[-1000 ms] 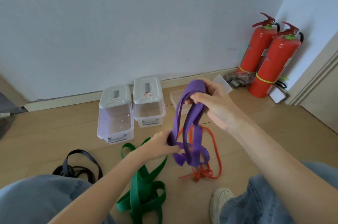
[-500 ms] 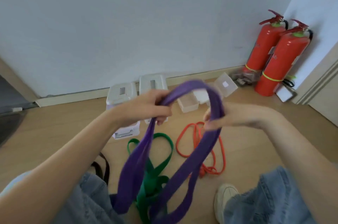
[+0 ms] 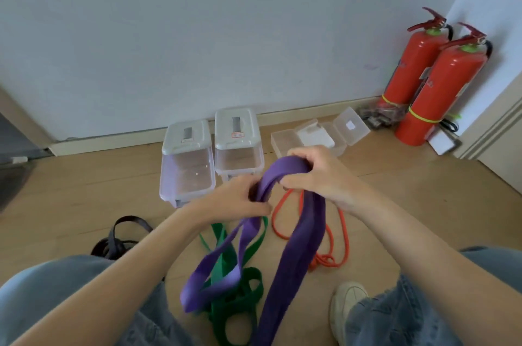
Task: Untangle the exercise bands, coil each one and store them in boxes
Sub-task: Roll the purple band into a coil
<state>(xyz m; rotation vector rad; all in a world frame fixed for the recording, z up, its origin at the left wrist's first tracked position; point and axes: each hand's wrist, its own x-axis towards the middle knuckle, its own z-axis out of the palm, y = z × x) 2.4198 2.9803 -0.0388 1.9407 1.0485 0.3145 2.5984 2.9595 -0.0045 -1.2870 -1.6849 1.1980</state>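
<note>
Purple band (image 3: 303, 235) is up in the air between both hands, folded over at the top. Left hand (image 3: 240, 198) pinches one side of the fold, right hand (image 3: 319, 173) is curled round the other, and long loops hang down over the green band (image 3: 243, 289) on the floor. Orange band (image 3: 339, 235) lies just right, black band (image 3: 118, 238) off left, two lidded boxes (image 3: 211, 156) by the wall.

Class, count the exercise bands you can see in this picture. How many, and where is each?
4. The purple band is held in both hands; the green band lies on the floor beneath it; the orange band lies to its right; the black band is partly hidden by the left knee.
</note>
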